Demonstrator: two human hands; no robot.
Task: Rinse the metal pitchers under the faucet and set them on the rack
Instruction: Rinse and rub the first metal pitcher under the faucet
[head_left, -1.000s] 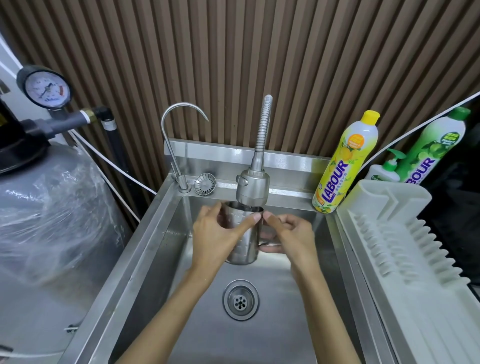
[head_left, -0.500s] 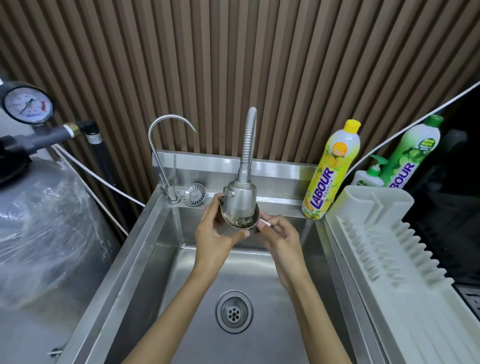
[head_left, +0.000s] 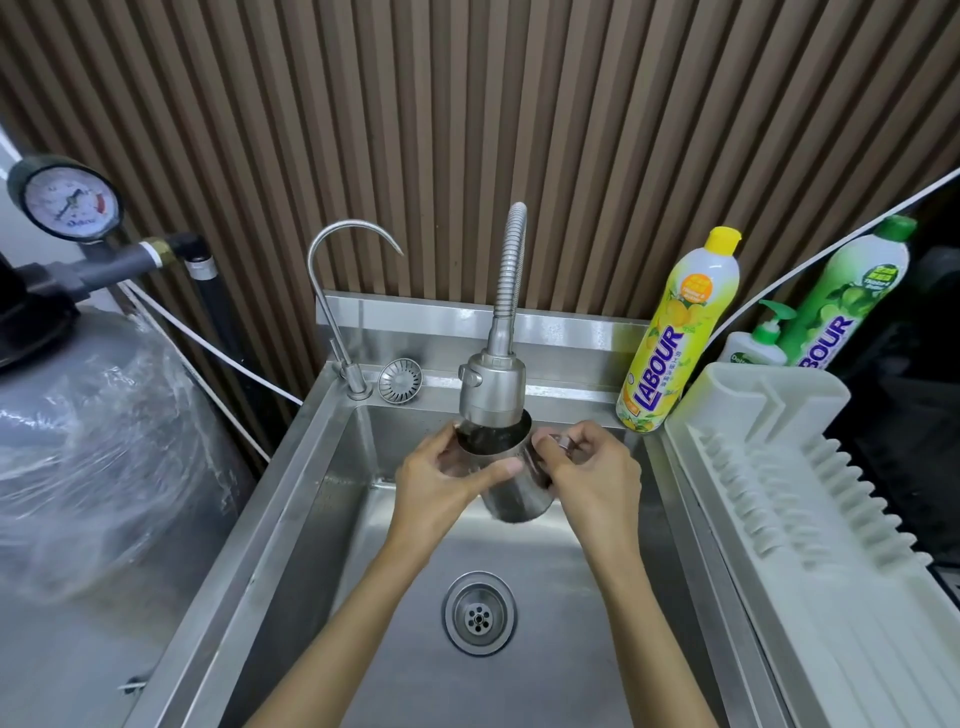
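While both forearms reach over the drain (head_left: 479, 613), the left hand (head_left: 441, 483) curls fingers and thumb round the metal pitcher (head_left: 514, 496), and the right hand (head_left: 597, 467) pinches what looks like its handle (mostly hidden). Tilted, the metal pitcher hangs above the sink (head_left: 311, 519), mouth just under the faucet head (head_left: 493, 395). Better to roll it slowly so water sweeps every wall, then empty it before the rack (head_left: 779, 493) at right.

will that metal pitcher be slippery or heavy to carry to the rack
Likely slippery: the shiny cylindrical steel pitcher sits under the steel spray faucet head, probably wet. Probably rigid, heavier if water is inside; left hand and right hand both grip it.
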